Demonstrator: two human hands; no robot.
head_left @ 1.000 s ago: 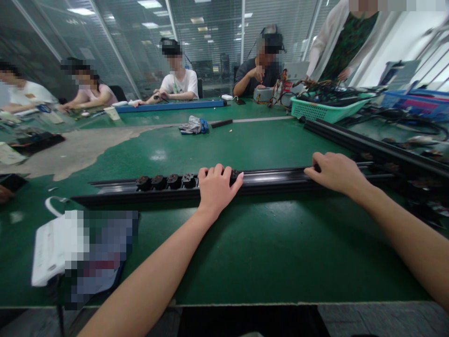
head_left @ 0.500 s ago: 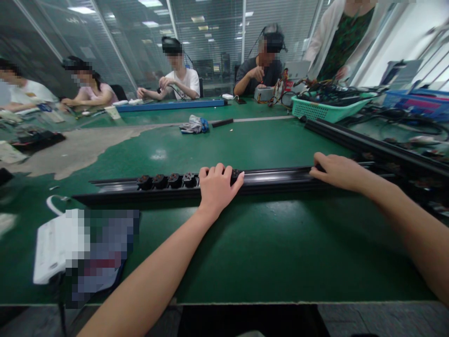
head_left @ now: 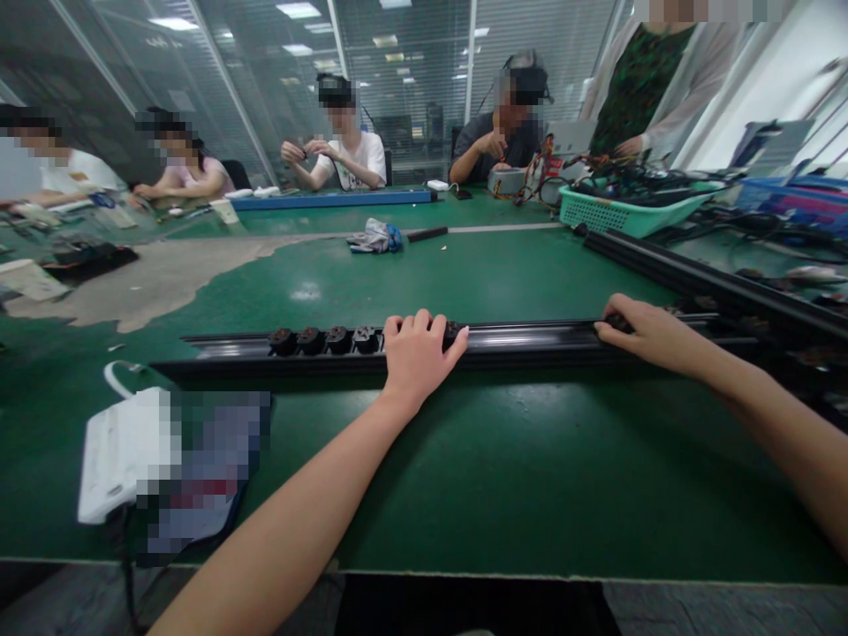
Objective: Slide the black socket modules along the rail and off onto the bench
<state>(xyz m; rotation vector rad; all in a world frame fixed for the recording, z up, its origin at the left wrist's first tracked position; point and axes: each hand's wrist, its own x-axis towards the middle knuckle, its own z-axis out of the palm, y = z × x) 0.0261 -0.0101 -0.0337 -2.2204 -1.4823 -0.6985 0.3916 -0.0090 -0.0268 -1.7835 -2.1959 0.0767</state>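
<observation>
A long black channel-shaped rail (head_left: 530,337), like a power strip housing, lies across the green table in front of me. A row of black round socket modules (head_left: 338,339) sits inside its left half. My left hand (head_left: 422,355) lies over the right end of that row, fingers curled down around it and thumb on the right; the modules beneath are partly hidden. Farther right along the rail, my right hand (head_left: 639,325) is closed on a small dark socket-like piece (head_left: 618,323), mostly covered by the fingers.
Another black rail (head_left: 715,269) slants at the right near loose parts. Behind it stands a green basket (head_left: 616,210) of cables. A glove (head_left: 374,237) lies ahead. At left are a white box (head_left: 109,459) and a dark pouch (head_left: 205,495). Several people sit or stand across the table.
My right hand has shifted slightly right along the rail, and more of the dark piece in it shows. My left hand stays on the socket row. The whole view has swung slightly left.
</observation>
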